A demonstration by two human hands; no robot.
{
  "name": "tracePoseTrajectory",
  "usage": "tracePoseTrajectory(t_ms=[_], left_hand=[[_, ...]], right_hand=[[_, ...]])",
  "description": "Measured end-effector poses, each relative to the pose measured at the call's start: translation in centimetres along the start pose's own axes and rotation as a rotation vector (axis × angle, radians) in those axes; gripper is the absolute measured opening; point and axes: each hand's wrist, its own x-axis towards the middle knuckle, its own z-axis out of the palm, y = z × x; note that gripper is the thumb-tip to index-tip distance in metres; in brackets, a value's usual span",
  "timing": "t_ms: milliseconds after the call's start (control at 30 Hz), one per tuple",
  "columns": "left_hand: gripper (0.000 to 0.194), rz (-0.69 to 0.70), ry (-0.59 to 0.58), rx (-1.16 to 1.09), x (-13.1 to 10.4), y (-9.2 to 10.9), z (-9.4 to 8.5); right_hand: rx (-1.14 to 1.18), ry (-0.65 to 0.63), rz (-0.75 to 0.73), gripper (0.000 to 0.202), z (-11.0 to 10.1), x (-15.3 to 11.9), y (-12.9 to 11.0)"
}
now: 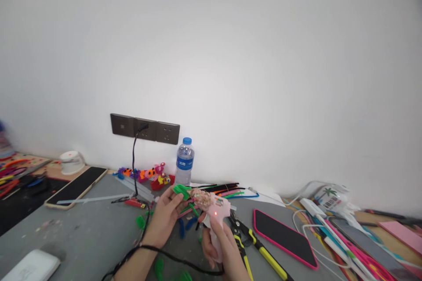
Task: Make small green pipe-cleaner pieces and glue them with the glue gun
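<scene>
Black cord [171, 255] passes below the right grip [227, 246], glue gun [220, 207] body above.

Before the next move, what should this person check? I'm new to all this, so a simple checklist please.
1. Right hand gripping the pink glue gun: ok.
2. Red light on the gun lit: ok.
3. Left hand holding the green piece: ok.
4. Black plug in the wall socket: ok.
5. Black cord clear of the left forearm: not ok, crosses it.
6. Gun tip's heat: cannot tell.
</scene>
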Motion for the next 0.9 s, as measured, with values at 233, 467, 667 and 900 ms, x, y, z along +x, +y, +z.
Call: tracePoseTrajectory(t_ms=[233, 467, 667, 900], left_hand=[[0.028, 0.010, 0.006, 0.010, 0.2, -0.2, -0.3], [0.032, 0.016, 0.038, 0.000, 0.3, -0.3, -0.4], [0.032, 0.029, 0.039, 0.000, 0.3, -0.3, -0.5], [0.030, 0.064, 0.042, 0.012, 0.6, -0.6, -0.9]], right_hand=[[-0.037, 0.015, 0.020, 0.048, -0.3, 0.2, 0.4], [-0.073, 0.045, 0.030, 0.049, 0.4, -0.3, -0.7], [-0.059, 0.026, 0.043, 0.049, 0.1, 0.1, -0.1], [-0.060, 0.041, 0.054, 0.052, 0.4, -0.1, -0.7]])
